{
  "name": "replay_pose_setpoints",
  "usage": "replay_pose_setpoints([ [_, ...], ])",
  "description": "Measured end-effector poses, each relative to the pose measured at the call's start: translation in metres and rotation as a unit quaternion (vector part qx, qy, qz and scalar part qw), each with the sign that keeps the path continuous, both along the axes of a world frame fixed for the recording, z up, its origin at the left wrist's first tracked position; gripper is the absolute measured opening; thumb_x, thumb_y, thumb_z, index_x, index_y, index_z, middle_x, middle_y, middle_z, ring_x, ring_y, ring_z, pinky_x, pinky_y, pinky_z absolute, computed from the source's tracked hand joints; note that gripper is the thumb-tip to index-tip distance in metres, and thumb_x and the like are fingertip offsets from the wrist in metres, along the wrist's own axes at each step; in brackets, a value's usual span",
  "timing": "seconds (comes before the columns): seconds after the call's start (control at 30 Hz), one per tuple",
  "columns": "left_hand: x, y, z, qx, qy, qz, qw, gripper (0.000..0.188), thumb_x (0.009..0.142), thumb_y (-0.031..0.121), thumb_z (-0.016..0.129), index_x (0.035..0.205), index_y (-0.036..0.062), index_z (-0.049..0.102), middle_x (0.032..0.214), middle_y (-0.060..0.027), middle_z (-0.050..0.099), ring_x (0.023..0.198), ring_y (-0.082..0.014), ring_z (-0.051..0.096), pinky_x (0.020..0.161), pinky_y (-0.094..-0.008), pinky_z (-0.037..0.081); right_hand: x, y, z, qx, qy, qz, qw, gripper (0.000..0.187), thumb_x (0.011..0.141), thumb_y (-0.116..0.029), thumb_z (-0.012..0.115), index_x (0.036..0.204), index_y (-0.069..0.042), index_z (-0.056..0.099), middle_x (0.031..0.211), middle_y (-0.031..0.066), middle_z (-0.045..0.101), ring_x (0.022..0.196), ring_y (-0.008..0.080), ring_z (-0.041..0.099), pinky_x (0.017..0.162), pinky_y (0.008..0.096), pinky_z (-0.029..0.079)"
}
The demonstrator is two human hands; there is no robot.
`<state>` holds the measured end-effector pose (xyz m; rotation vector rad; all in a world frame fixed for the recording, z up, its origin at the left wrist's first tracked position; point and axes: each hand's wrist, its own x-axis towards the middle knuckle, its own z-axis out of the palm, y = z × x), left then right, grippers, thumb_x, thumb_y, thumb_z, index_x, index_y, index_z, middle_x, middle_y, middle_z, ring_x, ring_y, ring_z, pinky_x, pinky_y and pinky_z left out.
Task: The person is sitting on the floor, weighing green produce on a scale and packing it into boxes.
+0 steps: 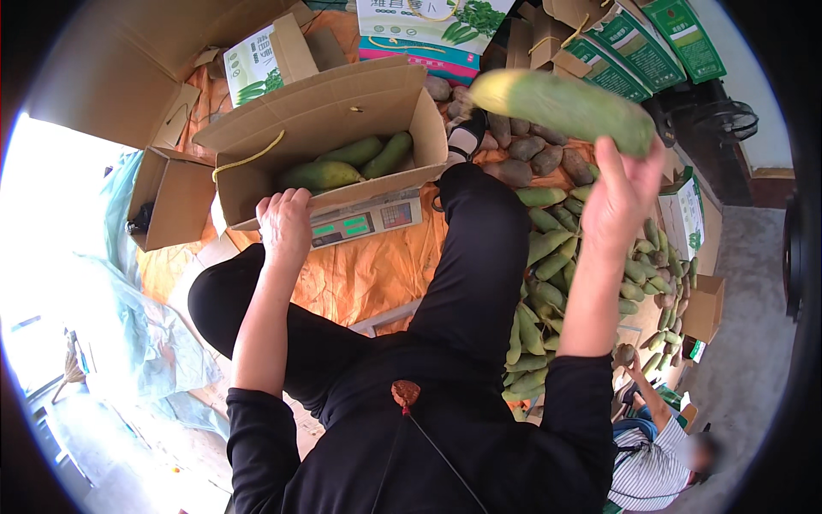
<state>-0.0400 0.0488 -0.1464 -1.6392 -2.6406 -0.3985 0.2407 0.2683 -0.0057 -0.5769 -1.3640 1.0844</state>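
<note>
My right hand [623, 193] is raised at the right, gripping the green end of a long green radish [556, 107]; its pale yellowish end points left and the radish is slightly blurred. My left hand [285, 224] rests on the near rim of an open cardboard box [330, 116], fingers hooked over the edge. Several green radishes [351, 152] lie at the bottom of that box. The box sits on a digital scale [366, 224] with a lit green display, which shows below the box's near side.
A large heap of green radishes [552, 265] spreads to the right of my leg, with dark reddish-brown roots [531, 154] behind it. Printed cartons [616, 47] stand at the back. An orange sheet [377, 278] covers the floor. Another person [651, 463] works at the lower right.
</note>
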Motion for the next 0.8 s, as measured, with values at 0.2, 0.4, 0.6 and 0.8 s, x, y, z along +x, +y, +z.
replay_pose_setpoints([
  [0.2,-0.002,-0.002,0.0,-0.018,0.007,0.006,1.0,0.005,0.075,0.007,0.059,0.081,0.0077,0.058,0.079,-0.0067,0.059,0.084,-0.0263,0.056,0.084,-0.0405,0.037,-0.105,-0.018,-0.016,-0.097,0.052,0.163,0.98,0.051,0.074,-0.007,0.073,0.113,0.002,0.042,0.108,0.0109,0.053,0.1,0.0155,0.052,0.089,0.0303,0.043],
  [0.4,-0.005,-0.003,-0.001,-0.036,0.003,0.009,0.999,0.012,0.074,0.009,0.062,0.086,0.0076,0.059,0.083,-0.0068,0.06,0.087,-0.0264,0.057,0.085,-0.0407,0.038,-0.079,0.007,-0.063,-0.043,-0.267,0.083,0.959,0.049,0.07,-0.024,0.078,0.106,-0.001,0.055,0.109,0.0132,0.057,0.109,0.0253,0.051,0.09,0.0354,0.041],
  [0.6,0.001,-0.001,0.004,-0.04,-0.001,0.002,0.999,0.015,0.074,0.007,0.062,0.088,0.0077,0.058,0.087,-0.0068,0.06,0.091,-0.0266,0.055,0.089,-0.0414,0.036,0.032,0.009,-0.105,-0.211,-0.288,0.026,0.934,0.028,0.083,-0.012,0.064,0.108,-0.002,0.055,0.101,0.0041,0.059,0.096,0.0123,0.054,0.088,0.026,0.041],
  [0.8,0.002,-0.006,0.009,-0.018,-0.006,0.009,1.0,0.036,0.074,0.016,0.066,0.108,0.0106,0.057,0.102,-0.0072,0.059,0.104,-0.0251,0.052,0.1,-0.0451,0.028,0.131,-0.032,-0.194,-0.309,-0.349,-0.085,0.881,0.026,0.081,-0.009,0.064,0.104,0.0,0.056,0.097,0.0081,0.061,0.088,0.0148,0.057,0.079,0.0272,0.045],
])
